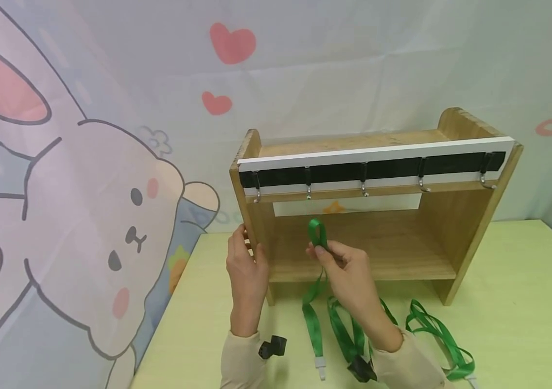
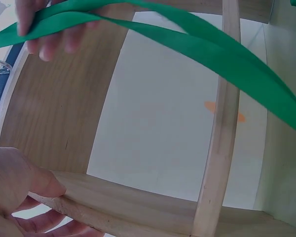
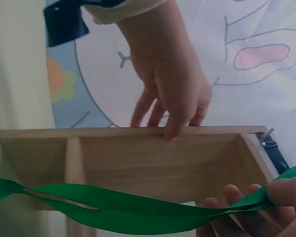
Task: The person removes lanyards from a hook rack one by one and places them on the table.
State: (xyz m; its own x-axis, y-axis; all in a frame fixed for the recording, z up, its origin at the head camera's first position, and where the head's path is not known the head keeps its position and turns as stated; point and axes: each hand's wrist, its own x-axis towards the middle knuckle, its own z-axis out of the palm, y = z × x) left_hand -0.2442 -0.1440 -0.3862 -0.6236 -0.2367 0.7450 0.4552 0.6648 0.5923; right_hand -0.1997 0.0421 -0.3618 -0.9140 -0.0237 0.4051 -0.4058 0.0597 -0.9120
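A wooden shelf rack (image 1: 354, 259) stands on the table, with a white and black strip (image 1: 334, 174) bearing several metal hooks along its upper front. My left hand (image 1: 248, 275) holds the rack's left side panel (image 2: 138, 207), thumb at the front edge and fingers on the outer side. Between thumb and fingers, my right hand (image 1: 351, 275) pinches a green lanyard (image 1: 312, 321) just below its top loop, in front of the rack and lower than the hooks. The rest of this lanyard hangs down to a white clip (image 1: 321, 364).
More green lanyards lie on the pale green table (image 1: 514, 281): one strap (image 1: 346, 335) partly behind my right forearm, another bundle (image 1: 443, 340) further right. Behind the rack hangs a cloth backdrop (image 1: 329, 81) with a printed rabbit and hearts.
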